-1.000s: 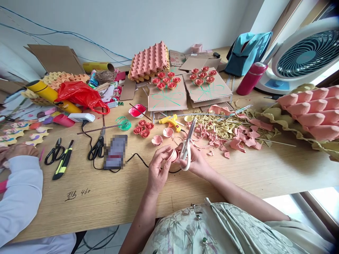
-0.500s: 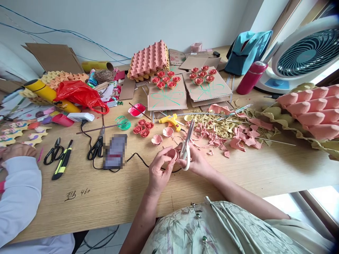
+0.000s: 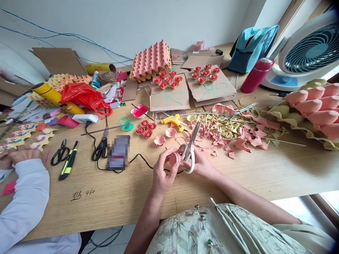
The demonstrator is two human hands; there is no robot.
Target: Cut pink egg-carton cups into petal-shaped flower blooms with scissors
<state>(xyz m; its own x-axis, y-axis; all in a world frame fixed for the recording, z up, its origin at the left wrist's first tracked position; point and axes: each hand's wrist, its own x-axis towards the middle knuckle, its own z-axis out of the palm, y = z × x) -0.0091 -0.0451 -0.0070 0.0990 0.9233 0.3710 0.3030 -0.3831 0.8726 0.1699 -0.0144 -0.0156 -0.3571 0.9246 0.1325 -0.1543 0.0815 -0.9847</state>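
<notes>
Between its thumb and fingers, my left hand [image 3: 164,173] grips a small round pink egg-carton cup [image 3: 174,159], its smooth side facing me. White-handled scissors [image 3: 191,150] are in my right hand [image 3: 202,164], blades pointing up and away; its fingertips come close to the cup's right edge. Just beyond my hands lie a pink petalled cup [image 3: 159,140] and a plain pink cup [image 3: 171,132]. Several red paper roses [image 3: 146,129] sit to their left. Behind the cups rests a yellow glue gun [image 3: 174,122].
Pink and yellow carton scraps [image 3: 227,128] spread at right, before stacked egg trays [image 3: 315,109]. Cardboard pieces [image 3: 169,100] bearing red roses stand behind. A phone [image 3: 118,153], black scissors [image 3: 100,150] and a utility knife [image 3: 68,161] lie left, near another person's sleeve [image 3: 30,190].
The cup has turned in my left hand, so its rounded outside now shows instead of its rim. My right hand keeps the scissors beside it. The view has shifted slightly.
</notes>
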